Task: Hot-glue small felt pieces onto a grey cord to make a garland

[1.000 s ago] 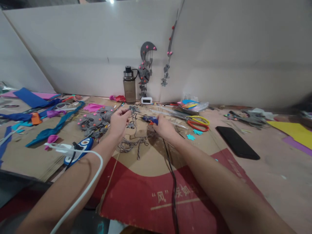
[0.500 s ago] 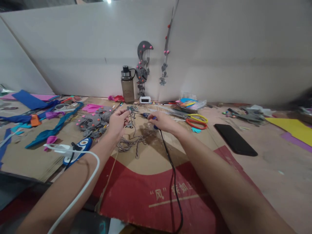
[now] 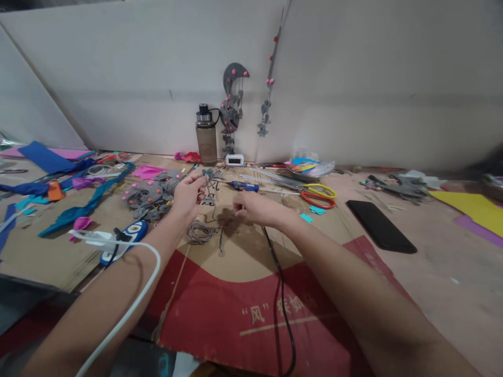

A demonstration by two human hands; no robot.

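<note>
My left hand is closed in a pinch on a thin grey string with small grey felt pieces on it. To its right, my right hand hangs low over the cardboard with its fingers drawn together; what is between them, if anything, I cannot make out. Just beyond that hand lies a soldering iron with a blue handle, and its black cable runs toward me. A coil of grey cord rests between and below the hands, partly in the right hand's shadow.
Pink-dotted grey felt shapes are heaped at left. Scissors and a black phone lie at right. A bottle and small white clock stand by the wall. A white cable crosses my left forearm.
My right hand has let go of the soldering iron, which now lies on the cardboard, and has come nearer to me and slightly left. My left hand has barely moved.
</note>
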